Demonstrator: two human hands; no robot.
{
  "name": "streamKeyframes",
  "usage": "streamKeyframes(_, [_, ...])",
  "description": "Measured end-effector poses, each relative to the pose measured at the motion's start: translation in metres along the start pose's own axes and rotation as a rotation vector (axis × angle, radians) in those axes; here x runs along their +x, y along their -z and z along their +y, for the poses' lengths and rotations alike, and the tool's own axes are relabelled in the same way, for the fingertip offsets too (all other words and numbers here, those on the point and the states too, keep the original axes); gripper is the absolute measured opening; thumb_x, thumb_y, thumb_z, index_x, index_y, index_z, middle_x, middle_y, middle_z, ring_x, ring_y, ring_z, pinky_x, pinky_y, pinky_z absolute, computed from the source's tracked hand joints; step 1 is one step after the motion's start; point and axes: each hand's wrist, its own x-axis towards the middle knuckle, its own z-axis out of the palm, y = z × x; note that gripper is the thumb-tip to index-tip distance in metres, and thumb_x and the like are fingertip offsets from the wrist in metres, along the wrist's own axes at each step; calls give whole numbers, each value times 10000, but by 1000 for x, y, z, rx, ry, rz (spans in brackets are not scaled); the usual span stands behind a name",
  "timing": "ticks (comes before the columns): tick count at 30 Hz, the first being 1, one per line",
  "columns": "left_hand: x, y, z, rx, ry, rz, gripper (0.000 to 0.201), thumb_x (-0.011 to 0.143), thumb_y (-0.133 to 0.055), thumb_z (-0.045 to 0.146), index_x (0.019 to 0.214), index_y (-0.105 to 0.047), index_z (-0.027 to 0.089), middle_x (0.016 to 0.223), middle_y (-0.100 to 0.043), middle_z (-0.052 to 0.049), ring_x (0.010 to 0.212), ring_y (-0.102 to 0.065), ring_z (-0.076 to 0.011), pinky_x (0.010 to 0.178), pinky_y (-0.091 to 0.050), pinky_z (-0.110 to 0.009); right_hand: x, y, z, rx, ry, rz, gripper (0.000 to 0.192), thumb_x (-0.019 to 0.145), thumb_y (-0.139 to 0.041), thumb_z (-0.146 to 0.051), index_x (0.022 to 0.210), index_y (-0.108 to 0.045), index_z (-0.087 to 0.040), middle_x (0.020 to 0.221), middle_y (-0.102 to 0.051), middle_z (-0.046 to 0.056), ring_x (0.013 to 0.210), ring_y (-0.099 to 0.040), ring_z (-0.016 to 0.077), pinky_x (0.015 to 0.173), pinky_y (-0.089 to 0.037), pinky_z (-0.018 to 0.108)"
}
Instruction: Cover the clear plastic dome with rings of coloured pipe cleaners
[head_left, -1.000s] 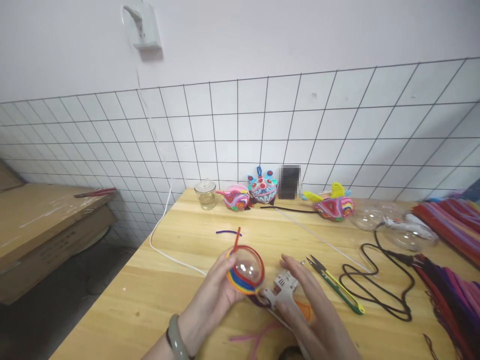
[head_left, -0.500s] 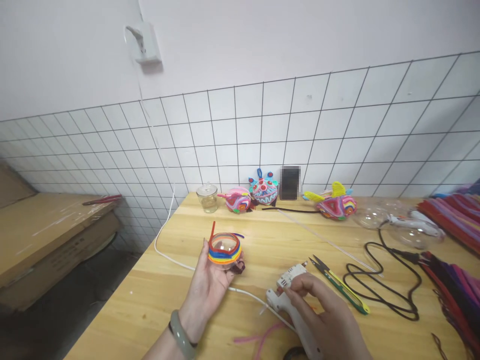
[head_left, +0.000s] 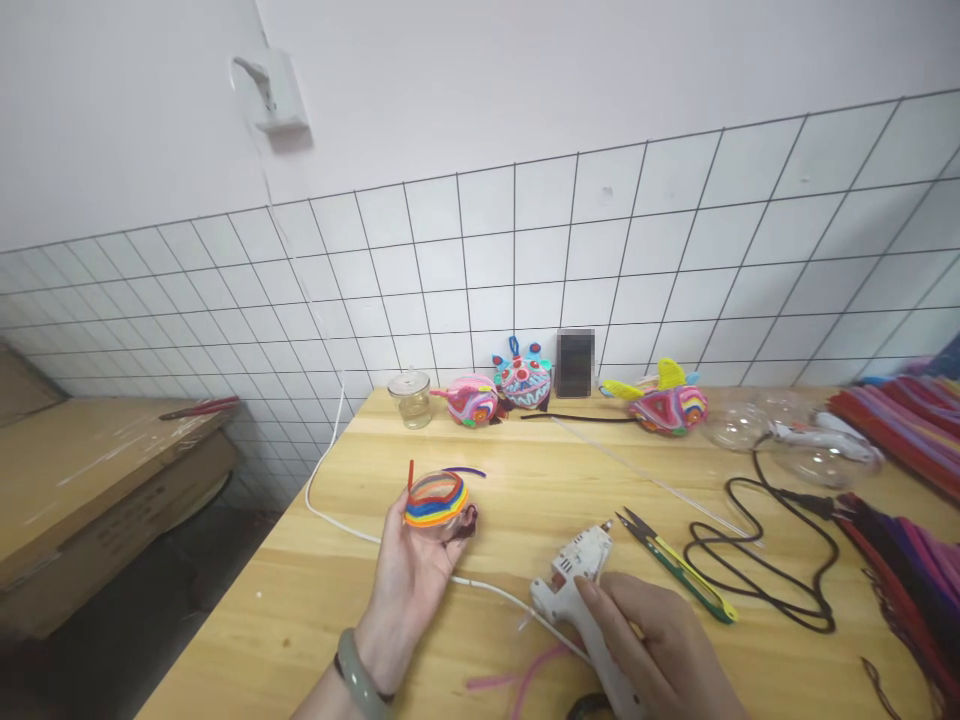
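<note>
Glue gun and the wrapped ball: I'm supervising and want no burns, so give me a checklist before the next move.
1. Left hand cups the rainbow-wrapped ball: ok.
2. Right hand grips the glue gun: ok.
3. Nozzle points away from the left hand's fingers: ok.
4. White cord runs under the left hand, could snag: not ok.
5. Gun hot: cannot tell.
6. Scissors lie apart from both hands: ok.

Two hands are showing: the left hand (head_left: pixel 412 570) and the right hand (head_left: pixel 660 650). Three finished pipe-cleaner figures (head_left: pixel 523 380) are sitting along the wall, one glass jar (head_left: pixel 409 397), one glue gun (head_left: pixel 577 590), one pair of snips (head_left: pixel 671 565); perhaps two clear domes (head_left: pixel 817 455) are lying far right, blurred.
</note>
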Motion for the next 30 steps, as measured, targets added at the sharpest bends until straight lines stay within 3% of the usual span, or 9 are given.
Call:
streamKeyframes(7, [1, 1, 0, 16, -33, 61, 285, 875, -488, 288, 876, -691, 88, 781, -754, -148, 714, -727, -251, 766, -580, -384, -1, -3, 3, 20, 0, -42, 407, 996, -347, -338, 614, -254, -233, 524, -374, -49, 468, -411, 108, 467, -337, 210])
streamKeyframes(14, [-5, -6, 2, 22, 21, -97, 351, 886, -507, 366, 987, -667, 70, 867, -744, -170, 753, -712, -264, 729, -558, -361, 0, 4, -1, -22, 5, -2, 425, 994, -335, -319, 587, -251, -229, 517, -374, -46, 456, -422, 105, 476, -344, 222])
streamKeyframes(18, [-8, -7, 1, 47, 28, -174, 364, 879, -528, 383, 1019, -658, 72, 903, -742, -181, 770, -702, -275, 719, -549, -390, 9, 21, 14, -161, -60, 101, 471, 969, -349, -405, 540, -251, -239, 473, -337, -49, 418, -384, 113, 453, -315, 254])
streamKeyframes(20, [-7, -5, 0, 75, 0, -174, 274, 852, -572, 300, 1009, -664, 95, 928, -748, -166, 807, -706, -288, 751, -545, -415, 17, 37, 30, -300, -173, 116, 489, 940, -352, -483, 522, -263, -245, 465, -343, -44, 430, -387, 130, 480, -319, 277])
streamKeyframes(23, [-6, -1, -3, 123, -24, -146, 233, 818, -605, 254, 980, -680, 105, 901, -760, -148, 804, -711, -294, 781, -546, -447, 27, 64, 58, -411, -389, 26, 506, 934, -349, -494, 490, -331, -250, 430, -437, -21, 438, -460, 159, 474, -340, 276])
streamKeyframes(26, [-6, 0, -5, 176, -3, -157, 247, 800, -615, 277, 944, -695, 92, 854, -763, -154, 769, -713, -306, 745, -557, -451, 30, 82, 79, -473, -474, -32, 396, 904, -430, -374, 538, -508, -247, 495, -594, 27, 500, -573, 208, 489, -351, 291])
streamKeyframes(30, [-6, -1, -4, 191, -23, -142, 239, 777, -630, 270, 927, -702, 99, 853, -764, -146, 759, -710, -296, 716, -567, -430, 29, 84, 85, -501, -519, -118, 208, 835, -521, -283, 668, -638, -239, 650, -706, 54, 638, -665, 245, 520, -371, 286])
